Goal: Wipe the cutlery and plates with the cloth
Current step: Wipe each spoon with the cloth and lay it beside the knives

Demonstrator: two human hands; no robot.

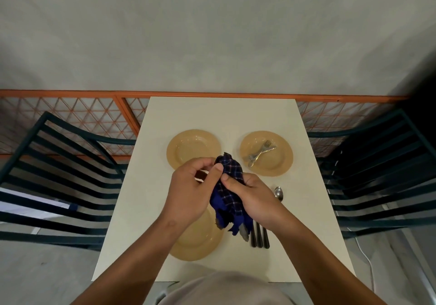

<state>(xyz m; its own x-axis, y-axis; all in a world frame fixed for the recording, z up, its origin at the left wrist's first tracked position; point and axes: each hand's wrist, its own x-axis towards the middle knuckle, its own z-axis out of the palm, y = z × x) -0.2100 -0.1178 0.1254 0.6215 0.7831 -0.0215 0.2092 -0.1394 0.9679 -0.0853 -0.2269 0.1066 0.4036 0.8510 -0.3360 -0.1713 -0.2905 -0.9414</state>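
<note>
Left hand [188,189] pinches the checked cloth [227,191] above the table [306,210]; right hand [250,198] grips its other side. Cloth: soft, light, bunches easily. 2 forks [259,153] on right plate [280,170]: stiff, likely slippery; take by handles.

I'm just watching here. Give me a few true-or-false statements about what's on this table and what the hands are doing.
1. Both hands hold the blue checked cloth. True.
2. The far right plate is bare. False: forks lie on it.
3. Three plates are on the table. True: the far left plate, the far right plate and the near plate.
4. The spoon lies on a plate. False: it lies on the table, beside the right hand.
5. The left hand rests flat on the table. False: it grips the cloth.
</note>
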